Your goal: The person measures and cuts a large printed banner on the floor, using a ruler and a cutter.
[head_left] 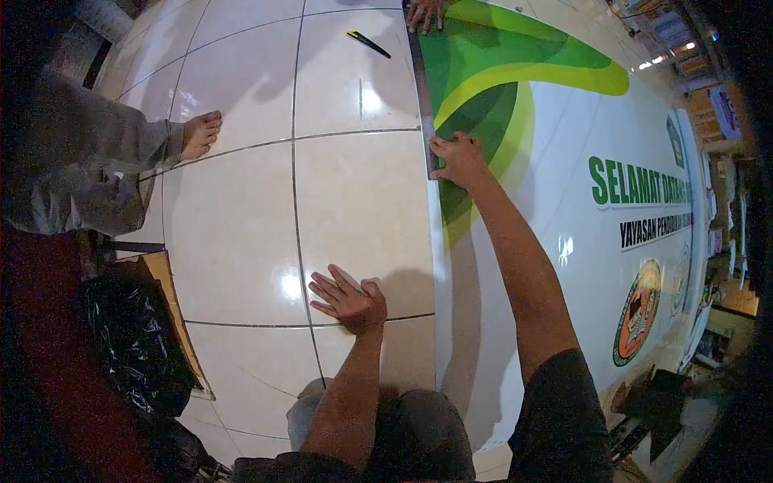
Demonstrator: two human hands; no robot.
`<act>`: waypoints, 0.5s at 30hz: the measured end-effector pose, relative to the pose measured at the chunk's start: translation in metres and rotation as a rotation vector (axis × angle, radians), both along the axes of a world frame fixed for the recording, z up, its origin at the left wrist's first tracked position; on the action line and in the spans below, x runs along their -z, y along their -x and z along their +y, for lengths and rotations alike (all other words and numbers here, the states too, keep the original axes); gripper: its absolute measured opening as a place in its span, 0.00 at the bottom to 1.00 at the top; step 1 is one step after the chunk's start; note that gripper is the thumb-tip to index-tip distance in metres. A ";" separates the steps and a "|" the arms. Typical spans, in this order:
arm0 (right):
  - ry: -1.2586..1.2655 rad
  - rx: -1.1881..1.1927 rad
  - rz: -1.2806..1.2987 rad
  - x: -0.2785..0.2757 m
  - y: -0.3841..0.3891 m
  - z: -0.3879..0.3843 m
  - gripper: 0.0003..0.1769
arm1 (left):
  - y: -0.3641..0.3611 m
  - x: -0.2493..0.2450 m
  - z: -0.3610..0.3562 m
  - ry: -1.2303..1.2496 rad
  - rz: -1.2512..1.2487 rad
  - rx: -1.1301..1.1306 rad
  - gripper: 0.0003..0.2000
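My left hand (350,302) rests on the tiled floor (233,233) with its fingers spread and nothing in it. At the left edge of a large printed banner (547,161), my right hand (460,159) presses down with bent fingers on a dark strip (420,88) that runs along the green edge. Whether its fingers grip the strip or only lie on it is unclear. The banner shows green shapes, green and black lettering and a round orange emblem (638,312). Farther up the same edge, another person's hand (427,14) touches the banner's corner.
A black and yellow cutter (369,44) lies on the tiles beyond my hands. Another person's bare foot (201,135) and grey trouser leg (88,153) are at the left. Below them sit a black plastic bag (133,342) and a cardboard piece (173,298).
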State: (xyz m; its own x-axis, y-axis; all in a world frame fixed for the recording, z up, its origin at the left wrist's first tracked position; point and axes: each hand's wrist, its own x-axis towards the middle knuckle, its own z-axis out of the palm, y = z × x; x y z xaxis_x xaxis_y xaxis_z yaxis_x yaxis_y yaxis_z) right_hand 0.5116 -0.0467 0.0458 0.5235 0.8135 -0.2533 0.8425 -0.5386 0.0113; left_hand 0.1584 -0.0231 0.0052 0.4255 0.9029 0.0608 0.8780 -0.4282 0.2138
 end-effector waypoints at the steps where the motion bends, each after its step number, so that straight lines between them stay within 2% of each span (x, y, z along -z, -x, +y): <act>1: 0.000 0.000 0.000 -0.001 0.000 0.000 0.50 | 0.000 0.000 0.000 0.007 0.001 -0.004 0.40; 15: -0.013 0.003 -0.013 -0.001 0.000 0.000 0.47 | 0.000 -0.001 0.000 0.035 -0.011 -0.007 0.41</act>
State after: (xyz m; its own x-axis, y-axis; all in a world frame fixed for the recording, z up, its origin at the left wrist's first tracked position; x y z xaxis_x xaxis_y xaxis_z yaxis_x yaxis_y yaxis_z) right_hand 0.5112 -0.0462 0.0469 0.5291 0.8152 -0.2355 0.8407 -0.5413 0.0148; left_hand 0.1582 -0.0234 0.0064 0.4190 0.9073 0.0342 0.8783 -0.4145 0.2383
